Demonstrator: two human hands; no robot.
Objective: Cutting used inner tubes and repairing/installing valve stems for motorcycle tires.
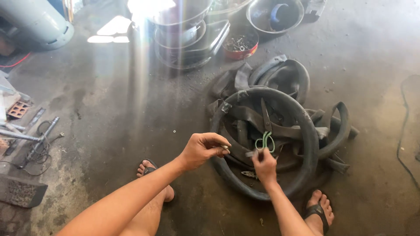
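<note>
A pile of black rubber inner tubes (302, 131) lies on the concrete floor in front of me. Green-handled scissors (265, 131) rest on the pile, blades pointing away. My right hand (264, 166) reaches to the scissor handles, its fingers pinched at the green loops. My left hand (203, 149) hovers just left of the pile with its fingers curled around a small light piece at the fingertips. My two feet in sandals (319, 209) flank the pile's near edge.
A red tin of small metal parts (239, 46), stacked metal basins (188, 39) and a dark bowl (274, 15) stand beyond the tubes. A grey gas cylinder (37, 22) lies at top left. Tools and cables (35, 140) are at left; a black cord (404, 131) runs at right.
</note>
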